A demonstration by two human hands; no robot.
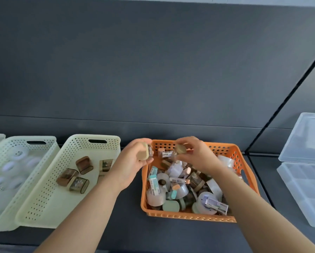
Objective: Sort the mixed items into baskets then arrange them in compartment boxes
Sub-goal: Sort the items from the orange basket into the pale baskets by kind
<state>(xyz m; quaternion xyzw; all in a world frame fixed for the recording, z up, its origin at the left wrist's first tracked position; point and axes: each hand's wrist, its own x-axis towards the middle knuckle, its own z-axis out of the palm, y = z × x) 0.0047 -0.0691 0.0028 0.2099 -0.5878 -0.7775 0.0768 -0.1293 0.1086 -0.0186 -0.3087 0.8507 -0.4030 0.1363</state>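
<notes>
The work is at the sorting step, judging by how full the mixed pile is. The orange basket [189, 217] sits just right of centre on the dark table, heaped with tape rolls, small labelled boxes, green-lidded tubs and brown-tinted containers. Both hands hover over its far side. The left hand [133, 161], above the basket's ten o'clock corner, has its fingers curled round a small clear container with a beige lid [144, 153]. The right hand [196, 154], near twelve o'clock on the rim, pinches a second beige-lidded container [180, 149] between thumb and fingertips. At nine o'clock from the orange basket lies a cream perforated basket [91, 139] holding a handful of brown-tinted containers [84, 164]. Further out at nine o'clock, and touching it, a second cream basket [16, 140] holds what look like white rolls, too blurred to be sure. At three o'clock, well apart, sit the clear compartment boxes [302, 190], with no sorted items visible in them. The two held pieces probably belong with the brown-tinted ones, though blur makes the match uncertain. The next move would call for carrying both leftward over the near cream basket's rim and letting go low, so they do not bounce out. The right hand has the longer reach, across the left arm's path, so the left should probably go first.
</notes>
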